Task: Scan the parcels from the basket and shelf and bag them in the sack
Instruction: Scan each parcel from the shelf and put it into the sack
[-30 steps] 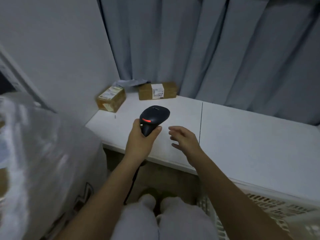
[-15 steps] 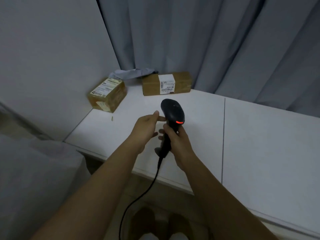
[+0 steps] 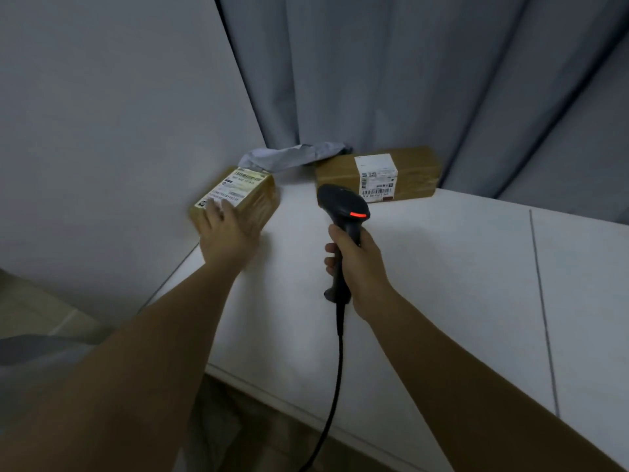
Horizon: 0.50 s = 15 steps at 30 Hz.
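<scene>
my left hand [image 3: 226,233] lies open, fingers on the near parcel [image 3: 238,199]; my right hand [image 3: 357,264] grips the scanner [image 3: 343,206].

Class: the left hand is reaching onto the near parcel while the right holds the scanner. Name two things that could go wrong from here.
1. The left hand covers part of the near parcel's label, so a scan might miss.
2. The scanner in the right hand points toward the far parcel, perhaps reading the wrong barcode.
</scene>
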Available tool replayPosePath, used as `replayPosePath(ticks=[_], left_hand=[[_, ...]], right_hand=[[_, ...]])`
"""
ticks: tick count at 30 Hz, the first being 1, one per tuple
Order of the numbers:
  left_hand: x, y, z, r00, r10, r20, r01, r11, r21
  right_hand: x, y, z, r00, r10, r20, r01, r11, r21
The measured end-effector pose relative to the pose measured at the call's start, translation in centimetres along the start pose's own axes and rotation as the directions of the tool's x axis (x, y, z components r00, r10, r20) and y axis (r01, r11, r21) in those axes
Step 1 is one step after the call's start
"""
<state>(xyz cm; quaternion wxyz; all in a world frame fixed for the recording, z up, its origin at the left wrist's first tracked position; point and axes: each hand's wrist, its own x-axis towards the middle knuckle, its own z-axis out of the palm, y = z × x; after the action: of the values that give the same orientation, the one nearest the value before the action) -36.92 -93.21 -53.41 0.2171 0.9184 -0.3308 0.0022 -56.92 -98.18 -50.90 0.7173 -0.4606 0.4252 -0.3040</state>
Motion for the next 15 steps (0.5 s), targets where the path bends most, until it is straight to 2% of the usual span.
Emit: replayPosePath(ticks=[2,5,7,11,15], left_hand=[[1.0,-1.0,0.3,0.999,0.013,-0.033,-0.011,0.998,0.065],[2.0,-1.1,0.2,0.997,-0.028,-0.071,0.030,0.999,0.034],[2.7,-1.0,-0.4,0.995,-0.099,-0.016,0.098,0.995,-0.031],[1.9,0.0,-1.5,0.991,-0.083,0.102,0.088,0.995,-0.044],[-3.8,4.7,-2.1,0.994,-0.109,-0.011,0.103,0.966,-0.236]], right_hand=[[0.8,0.6,0.2,1.000,0.023,0.007,-0.023,1.000,0.007],[1.3,1.2,-0.2,0.999,0.047,0.000,-0.047,0.999,0.011],[1.1,1.3,-0.8,0.998,0.061,-0.014,-0.060,0.998,0.020],[-0.3,1.3,-2.4,0.995,0.082,-0.053,-0.078,0.994,0.073],[-3.3,0.5,-4.1,0.993,0.087,-0.082,-0.076,0.988,0.132]])
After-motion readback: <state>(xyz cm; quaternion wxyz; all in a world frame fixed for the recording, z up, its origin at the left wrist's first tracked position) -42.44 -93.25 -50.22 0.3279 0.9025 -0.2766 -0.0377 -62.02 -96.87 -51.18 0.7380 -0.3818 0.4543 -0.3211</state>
